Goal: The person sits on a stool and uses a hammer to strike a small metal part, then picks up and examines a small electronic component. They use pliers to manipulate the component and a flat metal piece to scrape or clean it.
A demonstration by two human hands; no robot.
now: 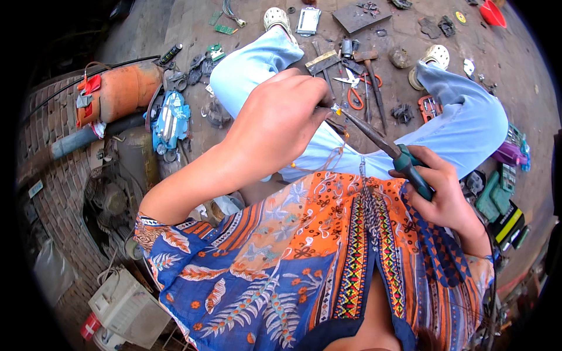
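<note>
- Patterned shirt (263, 263): nearest the camera.
- Left hand (285, 114): thumb and forefinger clenched in a pinch.
- Right hand (436, 186): fingers wrapped around the green-handled tool (374, 138).
- Tool shaft: tapered, angled toward the left fingertips.
- Small shiny piece (336, 109): pinched, projecting from the left fingertips beside the tool's tip.

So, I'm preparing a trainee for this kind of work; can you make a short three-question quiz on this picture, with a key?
1. Which hand grips the green-handled tool?

2. True or false: the scissors lie on the ground.

3. What colour is the bowl at the picture's top right?
A) blue
B) white
C) red

Key:
1. The right hand.
2. True.
3. C.
</note>
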